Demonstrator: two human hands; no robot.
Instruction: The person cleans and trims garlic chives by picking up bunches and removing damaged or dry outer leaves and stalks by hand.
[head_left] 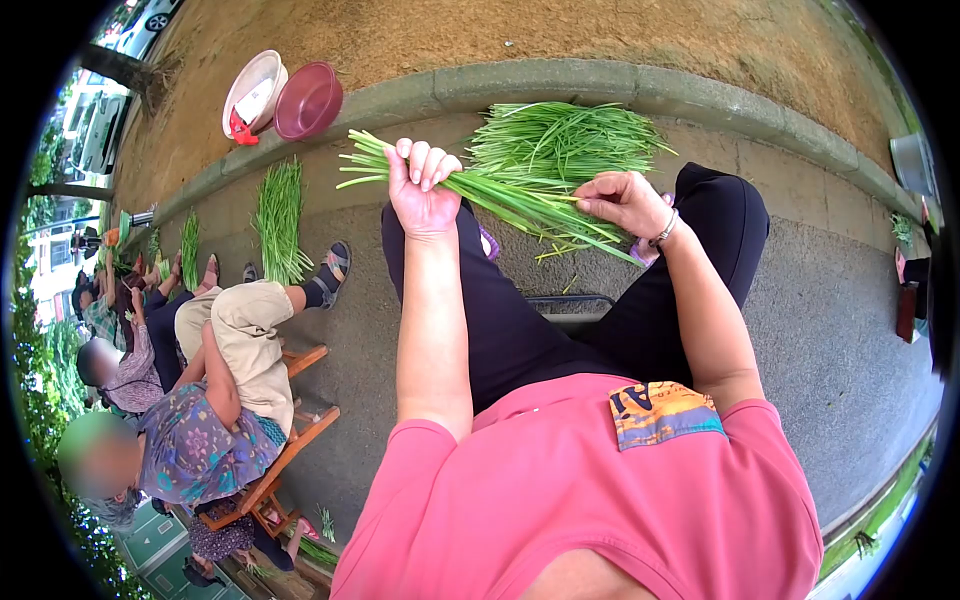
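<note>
A bunch of long green stalks (500, 197) is gripped in my left hand (425, 188), its pale ends sticking out to the left of the fist. At the right part of the bunch, the thumb and fingers of my right hand (625, 203) are pinched together on a stalk. The bunch hangs over the gap between my knees. Just beyond my hands, a big pile of the same green stalks (565, 140) lies on the pavement. A few short loose bits lie on the ground below the bunch.
A stone curb (540, 82) runs beyond the pile. A maroon basin (308, 101) and a white basin (255, 88) stand at the upper left. More green stalks (282, 222) lie left. Several people sit at the left, one on a wooden chair (290, 455). A grey bucket (910, 163) stands far right.
</note>
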